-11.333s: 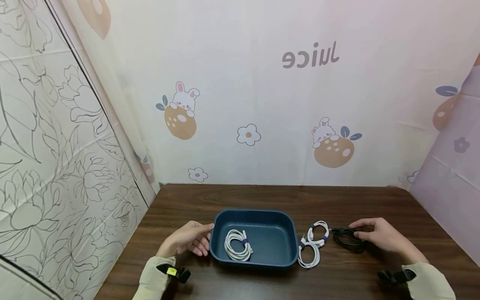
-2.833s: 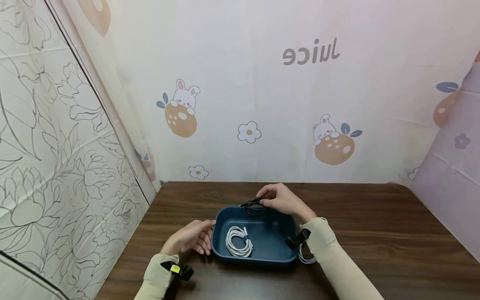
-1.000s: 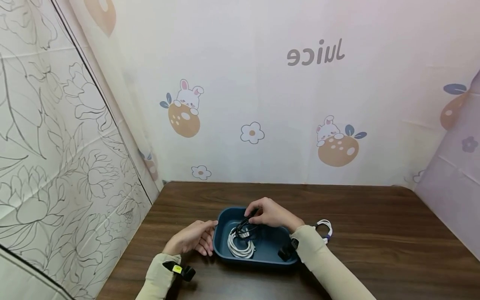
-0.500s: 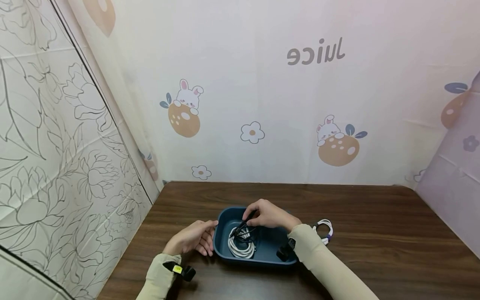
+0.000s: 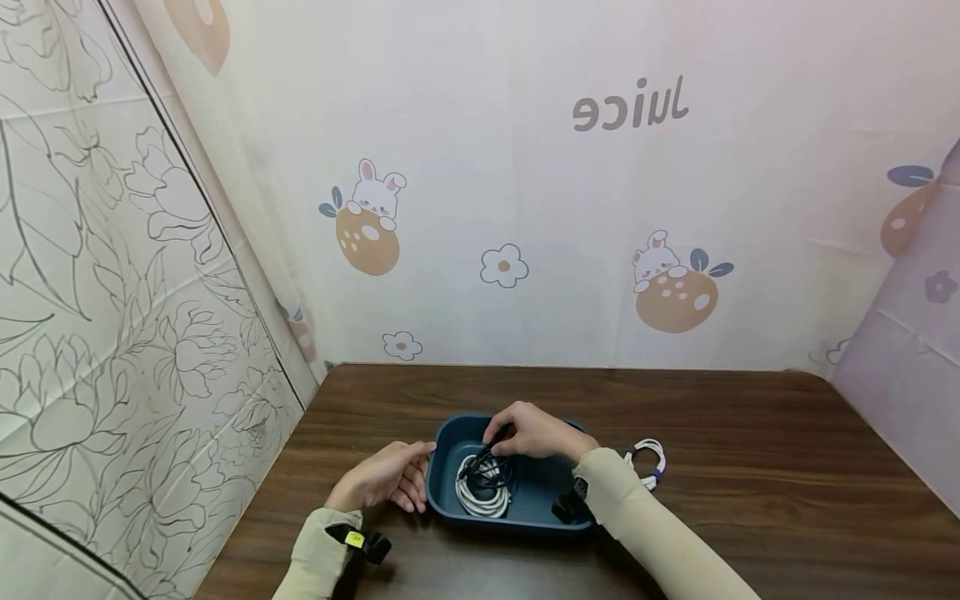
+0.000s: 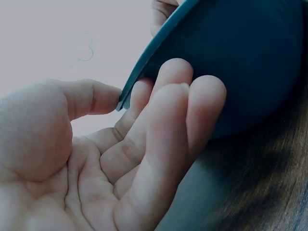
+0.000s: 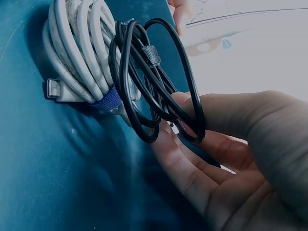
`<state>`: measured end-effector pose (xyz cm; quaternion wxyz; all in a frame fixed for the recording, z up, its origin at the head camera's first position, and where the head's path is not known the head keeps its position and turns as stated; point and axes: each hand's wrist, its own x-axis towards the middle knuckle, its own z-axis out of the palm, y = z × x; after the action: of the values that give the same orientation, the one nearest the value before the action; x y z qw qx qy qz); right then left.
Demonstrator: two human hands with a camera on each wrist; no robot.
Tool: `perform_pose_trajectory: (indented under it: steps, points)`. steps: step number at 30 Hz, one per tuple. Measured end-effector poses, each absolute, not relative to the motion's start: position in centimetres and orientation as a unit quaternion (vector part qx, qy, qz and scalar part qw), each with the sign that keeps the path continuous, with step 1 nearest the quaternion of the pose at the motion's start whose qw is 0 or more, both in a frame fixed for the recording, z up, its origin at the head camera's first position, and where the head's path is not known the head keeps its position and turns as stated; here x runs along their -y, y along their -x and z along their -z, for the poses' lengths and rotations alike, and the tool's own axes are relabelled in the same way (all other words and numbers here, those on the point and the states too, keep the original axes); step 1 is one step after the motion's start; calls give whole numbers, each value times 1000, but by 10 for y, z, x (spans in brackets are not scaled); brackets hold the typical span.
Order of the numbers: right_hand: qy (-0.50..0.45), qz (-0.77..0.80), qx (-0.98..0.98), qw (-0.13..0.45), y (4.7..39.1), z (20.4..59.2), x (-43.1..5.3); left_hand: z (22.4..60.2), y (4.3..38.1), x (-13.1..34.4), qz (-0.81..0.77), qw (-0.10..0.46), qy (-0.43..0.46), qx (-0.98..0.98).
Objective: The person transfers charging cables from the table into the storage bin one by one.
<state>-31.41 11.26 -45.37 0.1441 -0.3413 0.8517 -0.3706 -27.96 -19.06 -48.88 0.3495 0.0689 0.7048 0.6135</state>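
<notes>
In the head view a dark blue rectangular tray (image 5: 517, 525) stands on the table. My left hand (image 5: 388, 477) grips its left end; the left wrist view has the thumb at the rim and fingers against the outer wall (image 6: 245, 62). Inside the tray lies a coiled white cable (image 5: 480, 504), bound with a purple strap (image 7: 108, 99). My right hand (image 5: 536, 432), over the tray, pinches a coiled black cable (image 7: 154, 82) between thumb and fingers. The black coil hangs tilted against the white one, partly covering it. Whether it touches the tray floor, I cannot tell.
On the brown wooden table (image 5: 750, 467), right of the tray, lies another white cable coil (image 5: 651, 454), partly hidden by my right sleeve (image 5: 652, 517). A printed curtain (image 5: 450, 317) hangs behind the table, and a flower-patterned sheet (image 5: 180, 333) borders the left.
The black cable has gone from the table's right side into the tray, carried by my right hand. Over the last second it sank slightly onto the white coil. My left hand stayed put.
</notes>
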Motion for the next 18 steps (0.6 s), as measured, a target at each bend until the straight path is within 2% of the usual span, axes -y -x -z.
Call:
perform_pose_trajectory:
  steps: [18]
  points:
    - [337, 364, -854, 159, 313, 456, -112, 488, 279, 190, -613, 348, -69, -706]
